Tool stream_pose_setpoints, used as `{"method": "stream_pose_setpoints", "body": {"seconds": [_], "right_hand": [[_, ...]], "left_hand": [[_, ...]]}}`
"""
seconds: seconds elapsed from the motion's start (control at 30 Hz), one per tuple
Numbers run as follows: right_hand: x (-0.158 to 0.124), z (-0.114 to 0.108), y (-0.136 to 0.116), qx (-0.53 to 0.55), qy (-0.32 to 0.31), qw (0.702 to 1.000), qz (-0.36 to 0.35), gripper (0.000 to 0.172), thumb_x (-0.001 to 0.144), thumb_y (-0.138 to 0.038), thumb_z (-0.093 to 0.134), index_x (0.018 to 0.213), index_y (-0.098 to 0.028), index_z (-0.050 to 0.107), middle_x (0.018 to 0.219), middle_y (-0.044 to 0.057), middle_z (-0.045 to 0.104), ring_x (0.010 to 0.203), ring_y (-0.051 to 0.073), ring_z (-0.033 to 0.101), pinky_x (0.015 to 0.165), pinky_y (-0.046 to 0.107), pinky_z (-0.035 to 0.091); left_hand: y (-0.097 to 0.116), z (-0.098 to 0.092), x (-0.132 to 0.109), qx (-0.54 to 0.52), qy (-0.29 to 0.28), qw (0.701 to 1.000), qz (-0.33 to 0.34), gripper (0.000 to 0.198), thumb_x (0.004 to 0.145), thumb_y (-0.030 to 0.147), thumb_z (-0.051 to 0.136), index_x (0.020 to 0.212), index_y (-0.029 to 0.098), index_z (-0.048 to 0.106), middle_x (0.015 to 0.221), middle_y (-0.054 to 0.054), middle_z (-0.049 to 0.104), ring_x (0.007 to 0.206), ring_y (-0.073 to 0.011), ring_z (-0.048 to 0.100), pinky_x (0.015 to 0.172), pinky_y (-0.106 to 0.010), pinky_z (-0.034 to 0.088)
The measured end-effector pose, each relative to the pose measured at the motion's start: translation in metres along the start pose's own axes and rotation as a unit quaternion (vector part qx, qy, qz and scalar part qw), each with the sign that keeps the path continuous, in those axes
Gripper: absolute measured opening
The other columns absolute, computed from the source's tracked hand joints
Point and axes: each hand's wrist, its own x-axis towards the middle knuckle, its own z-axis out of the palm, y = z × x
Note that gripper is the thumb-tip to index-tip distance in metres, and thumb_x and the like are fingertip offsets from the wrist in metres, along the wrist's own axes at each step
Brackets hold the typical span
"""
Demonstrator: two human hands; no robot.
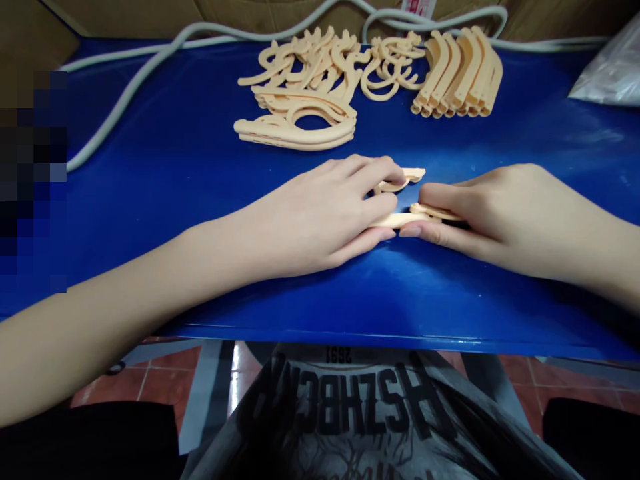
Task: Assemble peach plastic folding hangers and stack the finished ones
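Observation:
My left hand [335, 207] is closed on a beige plastic hanger arm [395, 221], pinned between thumb and fingers just above the table. Its fingers cover most of that arm. My right hand [500, 213] pinches a second, thinner beige hanger piece [434, 213], whose end touches the right end of the first arm. Most of this piece is hidden inside my right hand. Behind my left fingertips, another slim beige part [413, 176] shows, partly covered; I cannot tell whether it joins the arm.
On the blue table [200, 167], folded hangers [295, 130] lie beside a heap of loose arms [310, 63]. Hooks [387, 67] and a row of curved arms [457, 73] sit to their right. A white cable [135, 80] runs along the back; a plastic bag [613, 67] rests far right.

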Motion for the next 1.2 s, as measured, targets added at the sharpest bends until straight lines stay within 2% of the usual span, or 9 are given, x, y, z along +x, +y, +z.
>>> {"method": "stream_pose_setpoints", "body": {"seconds": [0.13,0.3,0.47,0.83,1.1,1.2], "right_hand": [[0.0001,0.0014,0.0002,-0.002,-0.002,1.000,0.004,0.110,0.102,-0.094,-0.011,0.107,-0.025,0.075,0.077,0.004,0.062,0.059,0.019,0.043,0.068,0.038,0.027],[0.0010,-0.0031,-0.0021,0.021,0.005,1.000,0.003,0.108,0.101,-0.097,-0.010,0.097,-0.024,0.070,0.071,0.002,0.056,0.057,0.016,0.037,0.064,0.037,0.025],[0.0013,-0.0047,-0.0025,0.022,0.012,1.000,0.006,0.104,0.101,-0.098,-0.007,0.092,-0.025,0.067,0.066,0.001,0.052,0.054,0.016,0.037,0.062,0.037,0.025],[0.0005,-0.0033,-0.0007,0.022,-0.003,1.000,0.016,0.105,0.100,-0.100,-0.007,0.090,-0.025,0.067,0.064,0.000,0.045,0.057,0.016,0.035,0.068,0.038,0.026],[0.0002,-0.0037,0.0003,0.005,-0.003,1.000,0.016,0.098,0.100,-0.097,-0.012,0.084,-0.027,0.054,0.064,0.001,0.051,0.053,0.017,0.039,0.062,0.038,0.027],[0.0004,-0.0039,0.0004,0.017,0.003,1.000,0.011,0.096,0.100,-0.097,-0.012,0.084,-0.027,0.052,0.064,0.000,0.049,0.053,0.017,0.038,0.062,0.038,0.028]], "left_hand": [[0.0005,-0.0008,-0.0003,0.007,-0.003,1.000,0.004,0.042,0.122,0.037,0.038,0.129,0.016,0.074,0.170,-0.021,0.061,0.153,-0.0427,0.064,0.131,-0.065,0.053],[0.0010,-0.0024,-0.0004,-0.007,-0.004,1.000,-0.001,0.038,0.121,0.036,0.042,0.127,0.018,0.074,0.171,-0.021,0.060,0.155,-0.0432,0.062,0.131,-0.065,0.052],[-0.0003,-0.0015,-0.0002,-0.026,0.002,1.000,-0.006,0.035,0.119,0.037,0.046,0.127,0.019,0.075,0.170,-0.021,0.062,0.151,-0.0441,0.065,0.129,-0.067,0.053],[-0.0011,-0.0005,-0.0014,-0.033,-0.002,0.999,-0.018,0.035,0.120,0.041,0.045,0.128,0.023,0.074,0.173,-0.015,0.059,0.156,-0.0423,0.061,0.133,-0.067,0.051],[-0.0013,-0.0002,-0.0013,-0.019,-0.003,1.000,-0.010,0.036,0.121,0.041,0.044,0.129,0.022,0.073,0.174,-0.017,0.059,0.156,-0.0420,0.061,0.132,-0.066,0.052],[-0.0015,-0.0001,-0.0010,-0.023,-0.005,1.000,-0.009,0.037,0.121,0.041,0.043,0.130,0.021,0.073,0.175,-0.018,0.057,0.157,-0.0427,0.060,0.134,-0.068,0.050]]}}
